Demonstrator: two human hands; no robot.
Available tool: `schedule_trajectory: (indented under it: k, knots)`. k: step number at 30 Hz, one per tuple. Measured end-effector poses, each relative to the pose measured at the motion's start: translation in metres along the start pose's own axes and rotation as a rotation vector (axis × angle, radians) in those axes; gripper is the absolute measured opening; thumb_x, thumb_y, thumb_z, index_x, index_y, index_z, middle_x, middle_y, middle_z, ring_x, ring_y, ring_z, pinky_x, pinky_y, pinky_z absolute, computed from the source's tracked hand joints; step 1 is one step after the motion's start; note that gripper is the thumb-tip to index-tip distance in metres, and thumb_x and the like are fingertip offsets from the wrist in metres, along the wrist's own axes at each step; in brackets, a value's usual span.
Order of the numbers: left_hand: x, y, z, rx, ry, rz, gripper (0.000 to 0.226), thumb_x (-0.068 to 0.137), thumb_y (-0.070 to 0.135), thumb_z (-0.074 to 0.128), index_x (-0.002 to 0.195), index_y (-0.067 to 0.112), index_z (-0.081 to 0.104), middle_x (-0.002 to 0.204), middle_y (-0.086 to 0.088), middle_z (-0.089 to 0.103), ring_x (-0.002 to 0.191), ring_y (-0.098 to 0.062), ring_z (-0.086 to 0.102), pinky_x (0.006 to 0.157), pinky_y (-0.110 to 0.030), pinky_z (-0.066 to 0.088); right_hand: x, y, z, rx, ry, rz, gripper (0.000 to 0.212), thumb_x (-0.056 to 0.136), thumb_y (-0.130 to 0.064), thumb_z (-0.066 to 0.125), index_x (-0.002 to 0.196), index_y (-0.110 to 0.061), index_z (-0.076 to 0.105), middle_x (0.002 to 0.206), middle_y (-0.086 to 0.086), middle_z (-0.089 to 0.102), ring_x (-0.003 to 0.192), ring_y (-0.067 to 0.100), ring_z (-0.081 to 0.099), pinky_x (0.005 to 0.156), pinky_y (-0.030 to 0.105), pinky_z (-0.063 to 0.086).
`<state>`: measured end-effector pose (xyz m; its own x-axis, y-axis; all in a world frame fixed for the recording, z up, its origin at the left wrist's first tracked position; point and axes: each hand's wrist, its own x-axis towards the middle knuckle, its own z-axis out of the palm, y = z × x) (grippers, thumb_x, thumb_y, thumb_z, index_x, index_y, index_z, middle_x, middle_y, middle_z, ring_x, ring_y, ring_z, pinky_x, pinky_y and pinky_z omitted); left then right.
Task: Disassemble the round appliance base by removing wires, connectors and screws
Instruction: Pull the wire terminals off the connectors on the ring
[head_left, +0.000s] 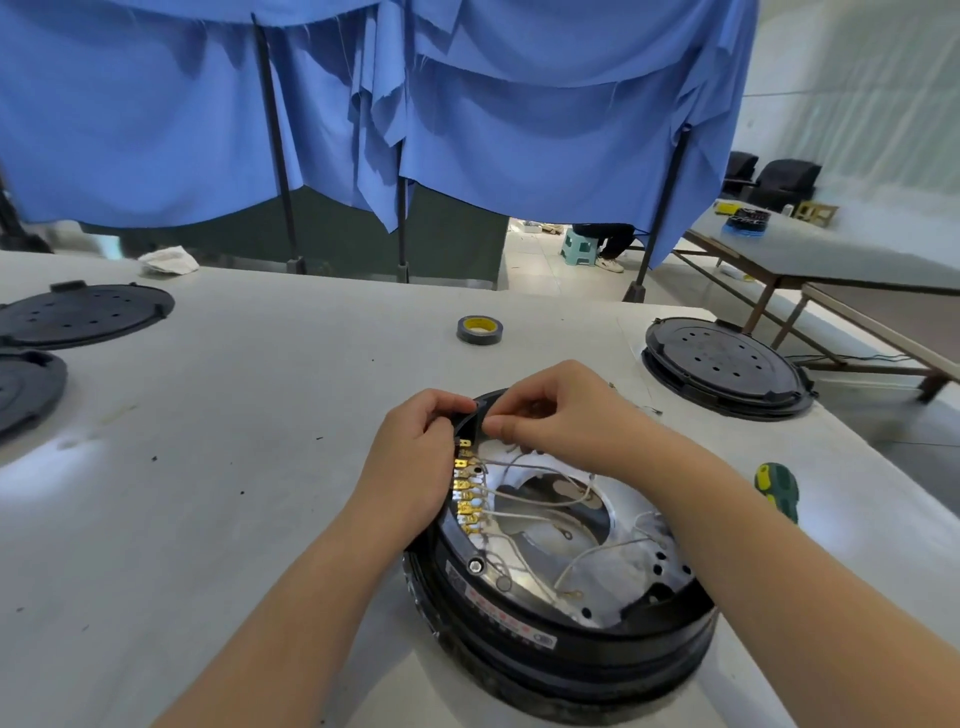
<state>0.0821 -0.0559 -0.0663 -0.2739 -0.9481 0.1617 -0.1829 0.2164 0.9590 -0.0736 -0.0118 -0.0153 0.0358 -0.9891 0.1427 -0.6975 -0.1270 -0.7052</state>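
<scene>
A black connector block (469, 420) at the far rim of the round appliance base (561, 613) is pinched by the left hand (415, 447) and the right hand (558, 410), fingers curled. Brass terminals (466, 491) and white wires (540, 501) are seen below. The base is set on the white table (249, 441); a green screwdriver (776, 488) is to its right.

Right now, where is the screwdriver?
In the head view, the green-and-yellow screwdriver lies on the table beyond the right forearm, right of the appliance base.

Black round appliance base (566, 654), silver plate inside | gold connectors (466, 491) | white wires (540, 501) | grey-yellow tape roll (479, 329) | blue curtains (363, 104) | green-yellow screwdriver (777, 488)
</scene>
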Motion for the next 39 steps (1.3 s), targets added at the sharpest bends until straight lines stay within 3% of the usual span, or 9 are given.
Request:
schedule_trajectory:
  k: [4,9,14,17,22,30,34,39]
  knots:
    - [0.000,0.000,0.000,-0.009,0.012,-0.014,0.038,0.093,0.002,0.040,0.092,0.029,0.068,0.093,0.009,0.069,0.085,-0.009,0.064,0.065,-0.021,0.044,0.001,-0.001,-0.028,0.008,0.055,0.009,0.004,0.083,-0.029,0.073,0.079,-0.031,0.074,0.072,-0.015,0.073,0.064,-0.001,0.066,0.062,0.010,0.052]
    - [-0.001,-0.001,0.000,-0.010,0.011,-0.022,0.039,0.095,0.003,0.040,0.093,0.030,0.068,0.097,0.013,0.069,0.090,-0.008,0.064,0.071,-0.020,0.045,0.010,0.015,-0.068,-0.051,0.227,0.057,0.002,0.083,-0.027,0.073,0.082,-0.026,0.075,0.073,-0.005,0.074,0.065,0.006,0.067,0.064,0.016,0.056]
    - [-0.002,0.000,0.000,-0.034,0.020,-0.032,0.038,0.095,0.002,0.040,0.092,0.028,0.069,0.098,0.014,0.070,0.093,-0.008,0.065,0.074,-0.022,0.047,0.025,0.048,-0.083,-0.200,0.335,0.082,0.004,0.085,-0.025,0.071,0.082,-0.026,0.074,0.072,-0.011,0.070,0.064,0.003,0.065,0.063,0.015,0.050]
    - [-0.002,0.000,0.000,-0.031,0.023,-0.032,0.039,0.095,0.002,0.040,0.091,0.028,0.069,0.097,0.014,0.070,0.092,-0.007,0.065,0.072,-0.019,0.046,0.036,0.073,-0.073,-0.327,0.271,0.149,0.007,0.086,-0.026,0.069,0.087,-0.023,0.075,0.078,-0.013,0.069,0.073,0.004,0.062,0.070,0.021,0.049]
    - [-0.001,-0.003,-0.001,-0.027,0.025,-0.012,0.041,0.094,0.001,0.040,0.090,0.028,0.070,0.097,0.010,0.072,0.092,-0.010,0.066,0.076,-0.024,0.048,0.059,0.102,-0.056,-0.517,0.135,0.140,0.013,0.087,-0.023,0.067,0.093,-0.017,0.076,0.096,-0.001,0.073,0.083,0.014,0.062,0.082,0.028,0.050]
    - [-0.001,-0.005,-0.001,-0.016,0.037,0.004,0.041,0.094,0.002,0.043,0.088,0.030,0.072,0.090,0.017,0.072,0.084,-0.001,0.065,0.066,-0.010,0.044,0.082,0.128,-0.051,-0.607,0.060,0.171,0.013,0.086,-0.022,0.066,0.090,-0.016,0.076,0.095,0.000,0.073,0.086,0.018,0.064,0.081,0.028,0.049]
    - [-0.001,-0.005,-0.001,-0.027,0.039,-0.008,0.040,0.094,0.002,0.043,0.089,0.029,0.072,0.093,0.016,0.072,0.089,-0.003,0.065,0.073,-0.019,0.045,0.087,0.132,-0.049,-0.505,0.039,0.200,0.014,0.086,-0.024,0.069,0.093,-0.015,0.077,0.095,-0.001,0.072,0.086,0.017,0.064,0.079,0.026,0.047]
    - [-0.002,-0.004,-0.001,-0.031,0.040,-0.011,0.040,0.094,0.002,0.042,0.089,0.029,0.072,0.093,0.015,0.072,0.088,-0.004,0.065,0.073,-0.021,0.045,0.090,0.133,-0.049,-0.560,-0.062,0.178,0.019,0.091,-0.018,0.060,0.101,-0.014,0.077,0.099,0.001,0.072,0.090,0.017,0.062,0.077,0.022,0.039]
